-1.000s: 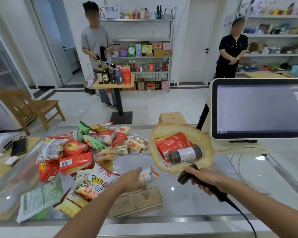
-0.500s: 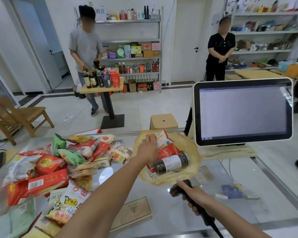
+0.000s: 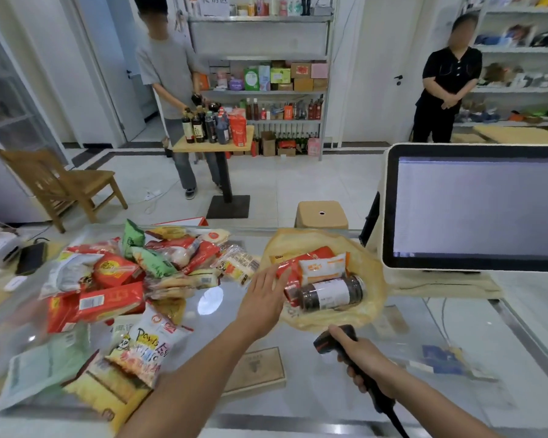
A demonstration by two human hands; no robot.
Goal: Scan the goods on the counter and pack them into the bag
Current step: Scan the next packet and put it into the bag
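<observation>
A yellow plastic bag (image 3: pixel 369 267) lies open on the glass counter (image 3: pixel 298 403). Inside it are a dark jar with a white label (image 3: pixel 331 293), red packets and a small white-and-orange packet (image 3: pixel 321 268). My left hand (image 3: pixel 264 298) hovers empty with straight fingers at the bag's left edge. My right hand (image 3: pixel 359 358) grips a black barcode scanner (image 3: pixel 325 341) in front of the bag, its cable trailing down. A heap of snack packets (image 3: pixel 133 279) covers the counter's left half.
A till screen (image 3: pixel 475 210) stands at the right on a pale base. A phone (image 3: pixel 30 257) lies at the counter's far left. A wooden plaque (image 3: pixel 257 369) shows under the glass. Two people, a stool (image 3: pixel 321 213), a chair and shelves are beyond the counter.
My left hand carried the small white-and-orange packet from the counter into the bag, let it go, and has drawn back to the bag's left edge. The scanner hand stayed near the bag's front.
</observation>
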